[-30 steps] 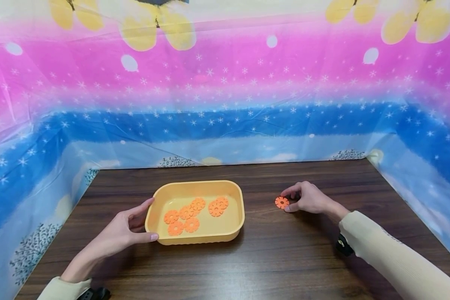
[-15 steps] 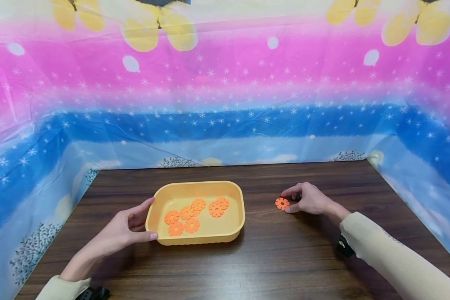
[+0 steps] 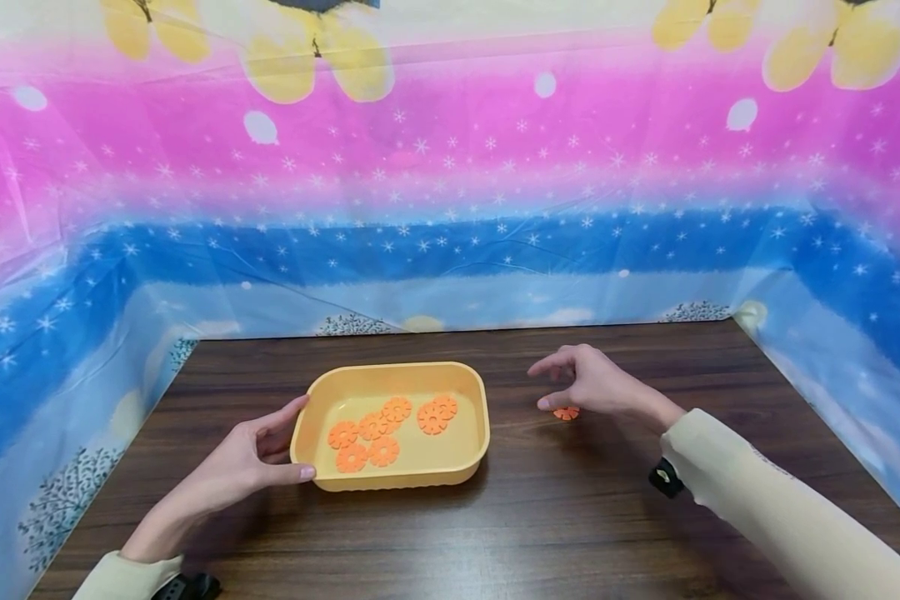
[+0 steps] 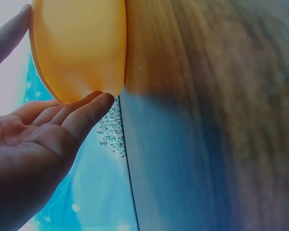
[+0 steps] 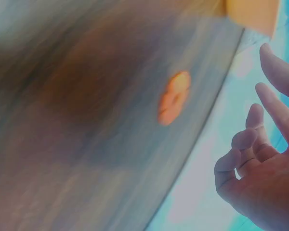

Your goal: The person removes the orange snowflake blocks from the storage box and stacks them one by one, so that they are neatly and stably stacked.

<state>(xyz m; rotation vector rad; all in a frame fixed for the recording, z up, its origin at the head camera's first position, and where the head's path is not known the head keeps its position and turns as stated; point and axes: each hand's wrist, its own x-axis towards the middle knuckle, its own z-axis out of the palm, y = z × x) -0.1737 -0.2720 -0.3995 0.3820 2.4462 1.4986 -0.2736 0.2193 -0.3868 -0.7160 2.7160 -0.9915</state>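
Observation:
A yellow plastic tray [image 3: 450, 467] with rounded corners sits on the table, several flat orange notched discs [image 3: 383, 451] lying inside it. My left hand [image 3: 232, 462] holds the tray's left end, thumb at the near corner and fingers at the far one; in the left wrist view the fingertips meet the tray's wall [image 4: 82, 48]. One more notched disc [image 3: 566, 413] lies on the tabletop right of the tray, partly covered by my right hand [image 3: 596, 382]. In the right wrist view that hand is apart from the disc [image 5: 174, 98], its fingers loosely spread with nothing between them.
The dark wooden table [image 3: 525, 517] ends at a back edge against a printed cloth [image 3: 457, 242], which also rises along both sides. Dark bands are worn on both wrists, including the right wristband [image 3: 666, 477].
My right hand has let go of the disc on the table and moved up and slightly left, its fingers now apart. The left hand and tray have stayed in place.

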